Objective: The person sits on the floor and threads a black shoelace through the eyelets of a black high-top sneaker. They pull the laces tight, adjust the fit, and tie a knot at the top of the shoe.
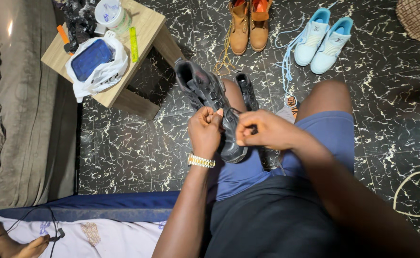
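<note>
A black sneaker [207, 95] rests on my left knee, its opening pointing away from me. My left hand [205, 130], with a gold watch on the wrist, is closed on the shoe's black lace at the near end. My right hand [265, 130] pinches the same lace just to the right of the shoe. A second black sneaker [246, 89] stands on the floor between my knees, partly hidden behind my leg.
A pair of tan boots [249, 24] and a pair of light blue sneakers [322, 40] stand on the dark marble floor ahead. A small wooden table [145, 26] with a white bag and a cup is at upper left, beside a grey sofa [28, 119]. Another person's foot [26, 248] shows at lower left.
</note>
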